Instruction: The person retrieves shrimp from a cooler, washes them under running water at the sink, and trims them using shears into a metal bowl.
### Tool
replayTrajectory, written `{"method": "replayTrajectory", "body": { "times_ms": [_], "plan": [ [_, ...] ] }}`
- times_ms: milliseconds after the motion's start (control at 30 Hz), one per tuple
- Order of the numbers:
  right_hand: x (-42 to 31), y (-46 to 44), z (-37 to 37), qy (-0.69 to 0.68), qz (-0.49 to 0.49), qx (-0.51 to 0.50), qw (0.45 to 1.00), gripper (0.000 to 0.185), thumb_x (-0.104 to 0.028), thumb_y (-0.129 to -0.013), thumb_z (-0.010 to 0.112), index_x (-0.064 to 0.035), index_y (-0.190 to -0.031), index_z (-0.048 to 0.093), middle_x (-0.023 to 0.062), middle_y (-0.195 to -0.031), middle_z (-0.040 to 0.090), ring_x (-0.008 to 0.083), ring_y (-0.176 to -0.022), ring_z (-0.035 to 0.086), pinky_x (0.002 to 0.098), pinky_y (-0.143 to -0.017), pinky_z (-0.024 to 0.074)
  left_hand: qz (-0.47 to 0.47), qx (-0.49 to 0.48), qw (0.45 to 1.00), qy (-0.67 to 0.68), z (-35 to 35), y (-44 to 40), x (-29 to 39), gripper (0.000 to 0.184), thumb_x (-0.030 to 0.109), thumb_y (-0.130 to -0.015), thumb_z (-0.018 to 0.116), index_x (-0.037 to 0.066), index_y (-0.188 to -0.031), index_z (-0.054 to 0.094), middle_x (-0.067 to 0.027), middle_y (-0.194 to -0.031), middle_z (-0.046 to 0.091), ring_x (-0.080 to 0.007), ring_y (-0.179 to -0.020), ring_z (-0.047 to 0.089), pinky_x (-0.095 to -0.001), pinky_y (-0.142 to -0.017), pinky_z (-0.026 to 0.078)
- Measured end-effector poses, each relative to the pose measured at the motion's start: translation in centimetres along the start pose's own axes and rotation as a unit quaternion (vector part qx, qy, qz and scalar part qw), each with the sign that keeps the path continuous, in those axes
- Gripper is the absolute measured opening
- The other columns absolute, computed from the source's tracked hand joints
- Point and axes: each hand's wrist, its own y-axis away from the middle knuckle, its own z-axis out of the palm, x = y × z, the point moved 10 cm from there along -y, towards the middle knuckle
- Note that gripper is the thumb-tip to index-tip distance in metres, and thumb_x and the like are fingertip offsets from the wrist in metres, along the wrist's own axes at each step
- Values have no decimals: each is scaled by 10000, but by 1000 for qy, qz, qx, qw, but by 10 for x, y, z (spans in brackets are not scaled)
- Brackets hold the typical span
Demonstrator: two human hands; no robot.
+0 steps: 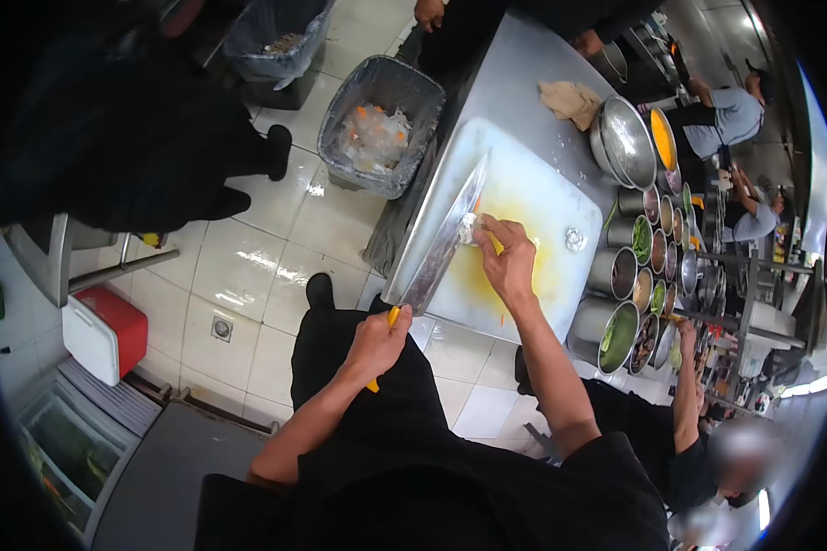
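My left hand [377, 344] is closed around the yellow handle of a large knife [435, 266]. Its broad, wet-looking blade points away from me along the left side of a white cutting board [533, 193]. The fingers of my right hand [508, 257] pinch a crumpled silvery-white wad [470, 228] against the blade, about midway along it. Whether the wad is foil or paper I cannot tell. A similar crumpled ball [574, 239] rests at the board's right side. Yellow liquid stains the middle of the board, and small orange scraps lie on it.
A lined bin [381, 124] with scraps stands left of the steel table [524, 69]. Metal bowls [623, 142] and several food-filled containers [618, 338] line the right side. A folded cloth [570, 103] lies at the back. Co-workers stand left, behind the table and right.
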Motion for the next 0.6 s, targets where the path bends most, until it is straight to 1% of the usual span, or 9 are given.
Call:
{"method": "replayTrajectory", "body": {
  "times_ms": [33,133,200,233,300,333,400,533,600],
  "plan": [
    [1,-1,0,-4,-6,-3,1000,212,-76,-782,675,-51,-992,686,167,-854,658,283,-797,622,356,-686,504,-2,7,1000,2,-1,0,-1,473,380,-942,443,-33,-760,583,-248,-665,580,-457,-711,579,-467,-632,465],
    [7,2,12,-58,4,-57,997,201,-60,-772,681,-47,-972,686,163,-884,668,281,-772,638,348,-678,512,14,5,1000,-12,2,2,3,499,408,-941,435,-32,-754,580,-227,-621,575,-413,-619,600,-446,-587,476],
    [6,3,10,-60,-23,-31,997,185,-48,-762,688,-42,-948,686,150,-851,672,273,-726,641,343,-651,512,-42,-14,999,18,9,6,-5,524,428,-944,420,-33,-750,576,-195,-566,562,-342,-516,604,-413,-522,480],
    [6,4,12,-60,-24,-34,997,185,-48,-762,688,-42,-948,686,150,-851,672,273,-726,641,343,-651,512,-44,-13,999,20,11,6,-5,524,428,-944,420,-33,-750,576,-195,-566,562,-342,-516,604,-413,-522,480],
    [5,4,9,-62,-39,-11,997,162,-50,-759,692,-36,-920,686,139,-823,674,259,-723,638,340,-648,509,-60,-10,997,44,18,9,-10,537,431,-947,409,-38,-745,573,-169,-533,547,-284,-454,593,-389,-476,476],
    [5,5,10,-61,-41,-15,997,162,-50,-759,692,-36,-920,686,139,-823,674,259,-723,638,340,-648,509,-63,-8,997,48,22,12,-13,537,431,-947,409,-38,-745,573,-169,-533,547,-284,-454,593,-389,-476,476],
    [9,5,12,-59,-23,-20,998,171,-43,-767,704,-23,-935,687,153,-854,678,204,-694,661,294,-648,513,-82,-2,995,55,28,16,-19,527,419,-946,417,-44,-752,580,-173,-535,549,-299,-468,595,-396,-486,475],
    [6,5,14,-58,-42,-19,997,160,-45,-771,698,-17,-928,688,155,-834,677,198,-660,655,288,-632,510,-32,41,996,71,39,29,-26,517,408,-943,429,-48,-760,589,-170,-527,546,-301,-471,595,-399,-489,473],
    [8,4,13,-77,-22,-22,997,124,-41,-759,679,-8,-878,686,133,-807,675,238,-666,627,326,-632,502,-18,59,995,74,43,39,-26,509,394,-943,435,-53,-758,592,-169,-522,542,-307,-483,599,-405,-502,474]
  ]
}}
